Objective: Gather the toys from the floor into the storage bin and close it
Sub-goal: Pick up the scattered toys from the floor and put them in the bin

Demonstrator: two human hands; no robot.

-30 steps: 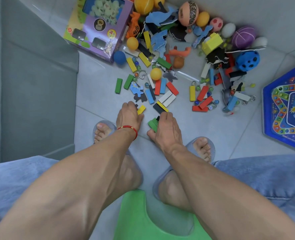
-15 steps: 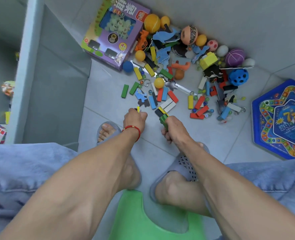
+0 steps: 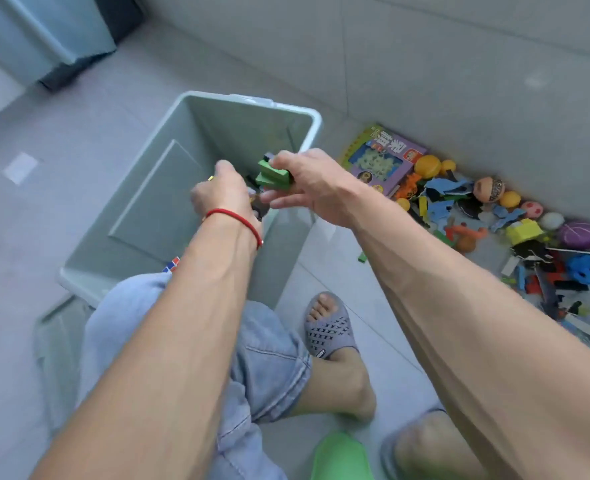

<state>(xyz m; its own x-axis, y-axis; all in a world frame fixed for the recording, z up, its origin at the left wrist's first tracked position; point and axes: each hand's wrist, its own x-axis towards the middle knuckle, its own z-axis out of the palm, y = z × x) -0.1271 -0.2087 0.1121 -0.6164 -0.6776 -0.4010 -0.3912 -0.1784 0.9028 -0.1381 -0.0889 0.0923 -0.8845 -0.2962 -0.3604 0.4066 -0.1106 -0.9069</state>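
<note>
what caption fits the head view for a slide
Both hands hold toy blocks, the right hand green ones, over the open storage bin.

Single view, head-worn, wide-angle. Position: above a seated person, looking forward and steeply down over both forearms, which enter from the lower edge and converge at frame centre. Range: close; the left hand (image 3: 222,190) and right hand (image 3: 316,185) sit just below the lens axis, over the open pale grey-green plastic storage bin (image 3: 169,188) at centre left. Periphery: grey tiled floor (image 3: 407,81) across the top, bowed by lens distortion; scattered multicoloured toy pile (image 3: 494,216) along the right edge. No second view; nothing shared.
</note>
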